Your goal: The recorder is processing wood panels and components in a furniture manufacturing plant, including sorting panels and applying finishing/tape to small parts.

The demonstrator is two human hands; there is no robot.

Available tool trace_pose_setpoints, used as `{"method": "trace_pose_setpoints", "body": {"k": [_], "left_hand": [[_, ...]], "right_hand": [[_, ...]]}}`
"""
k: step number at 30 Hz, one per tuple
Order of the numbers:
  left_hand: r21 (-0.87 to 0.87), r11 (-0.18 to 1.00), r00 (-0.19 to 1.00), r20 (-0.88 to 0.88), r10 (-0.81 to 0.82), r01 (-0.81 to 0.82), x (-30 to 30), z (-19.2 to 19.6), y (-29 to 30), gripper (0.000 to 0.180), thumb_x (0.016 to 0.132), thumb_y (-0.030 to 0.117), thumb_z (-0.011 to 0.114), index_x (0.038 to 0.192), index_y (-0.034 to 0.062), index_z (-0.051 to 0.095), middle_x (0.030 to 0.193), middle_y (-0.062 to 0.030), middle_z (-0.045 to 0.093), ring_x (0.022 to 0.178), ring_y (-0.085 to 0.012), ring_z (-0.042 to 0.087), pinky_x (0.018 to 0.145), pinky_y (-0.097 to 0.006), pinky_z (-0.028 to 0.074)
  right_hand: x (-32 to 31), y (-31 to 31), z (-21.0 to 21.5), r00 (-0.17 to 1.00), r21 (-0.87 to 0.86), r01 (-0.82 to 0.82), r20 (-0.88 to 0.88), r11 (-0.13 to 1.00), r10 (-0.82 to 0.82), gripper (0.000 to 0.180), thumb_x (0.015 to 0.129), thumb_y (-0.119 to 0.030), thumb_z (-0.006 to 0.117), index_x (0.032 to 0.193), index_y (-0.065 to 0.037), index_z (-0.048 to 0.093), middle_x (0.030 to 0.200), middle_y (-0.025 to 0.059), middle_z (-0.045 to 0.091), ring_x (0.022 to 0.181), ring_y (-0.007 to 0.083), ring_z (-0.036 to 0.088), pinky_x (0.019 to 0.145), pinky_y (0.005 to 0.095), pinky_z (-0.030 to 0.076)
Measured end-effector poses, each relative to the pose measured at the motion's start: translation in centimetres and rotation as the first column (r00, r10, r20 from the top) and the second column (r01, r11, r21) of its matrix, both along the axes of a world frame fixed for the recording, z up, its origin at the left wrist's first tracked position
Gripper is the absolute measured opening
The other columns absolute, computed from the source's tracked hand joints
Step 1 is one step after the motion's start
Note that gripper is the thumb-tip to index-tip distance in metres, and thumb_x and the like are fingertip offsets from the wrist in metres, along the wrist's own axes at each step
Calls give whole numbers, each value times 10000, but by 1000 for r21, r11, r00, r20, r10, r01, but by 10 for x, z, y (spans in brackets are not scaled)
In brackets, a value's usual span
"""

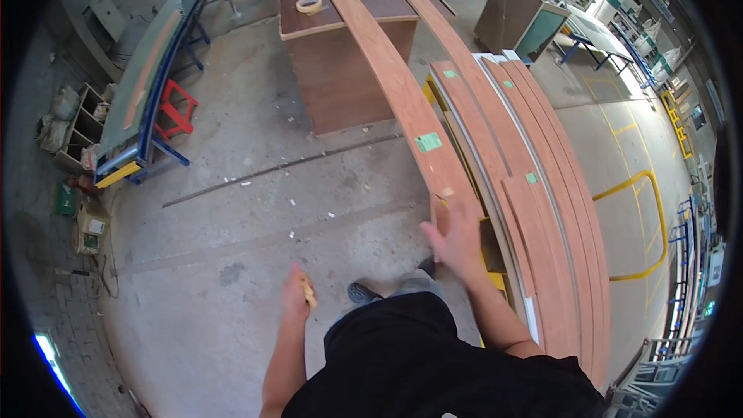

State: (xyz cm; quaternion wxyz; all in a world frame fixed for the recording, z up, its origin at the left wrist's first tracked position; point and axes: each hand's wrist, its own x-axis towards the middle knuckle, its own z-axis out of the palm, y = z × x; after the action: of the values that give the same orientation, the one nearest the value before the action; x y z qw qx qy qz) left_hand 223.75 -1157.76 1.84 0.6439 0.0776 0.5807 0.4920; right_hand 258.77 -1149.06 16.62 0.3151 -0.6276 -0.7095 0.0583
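Observation:
My left hand (296, 294) hangs over the floor, closed around a small tan piece (308, 291) whose exact kind I cannot make out. At the near end of a long reddish-brown board (387, 70), my right hand (457, 238) has its thumb and fingers apart, with nothing visible in it; whether it touches the board is unclear. This board carries a green label (428, 142) and a small pale patch (446, 193) near its end. Its far part lies across a brown panelled box (348, 77), where a roll of tan tape (309, 5) rests.
To my right, several long boards (553, 186) lie stacked on a yellow-framed support (437, 97). A yellow rail (662, 217) stands beyond them. On the left are a blue-framed bench (147, 124) and a red stool (177, 108). Small scraps (292, 203) litter the concrete floor.

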Motion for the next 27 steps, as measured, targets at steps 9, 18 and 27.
{"method": "trace_pose_setpoints", "body": {"k": [9, 18, 27], "left_hand": [[63, 958, 955, -125, -270, 279, 17, 29, 66, 281, 972, 233, 519, 1197, 95, 620, 828, -41, 589, 729, -156, 606, 630, -323, 545], [137, 905, 914, 1, -407, 403, 26, 42, 208, 250, 978, 214, 502, 1156, 80, 615, 928, -68, 627, 760, -173, 637, 635, -331, 562], [57, 738, 740, -60, -670, 673, 36, 50, 393, 248, 974, 248, 521, 1132, 78, 610, 850, -38, 614, 667, -132, 596, 570, -279, 505]], "right_hand": [[-2, 82, -13, 935, -305, 320, 254, 897, -248, 971, 616, -389, 830, 1396, -24, 380, 1370, 236, 396, 1248, 407, 413, 1016, 467, 370], [4, 113, -11, 929, -422, 365, 228, 830, -293, 952, 606, -213, 782, 1438, -79, 338, 1334, 243, 421, 1195, 436, 469, 974, 475, 422], [32, 178, 29, 735, -718, -200, -560, 666, -383, 1152, 558, -91, 855, 1503, -14, 200, 1218, 130, 528, 1090, 208, 536, 913, 321, 457]]}}
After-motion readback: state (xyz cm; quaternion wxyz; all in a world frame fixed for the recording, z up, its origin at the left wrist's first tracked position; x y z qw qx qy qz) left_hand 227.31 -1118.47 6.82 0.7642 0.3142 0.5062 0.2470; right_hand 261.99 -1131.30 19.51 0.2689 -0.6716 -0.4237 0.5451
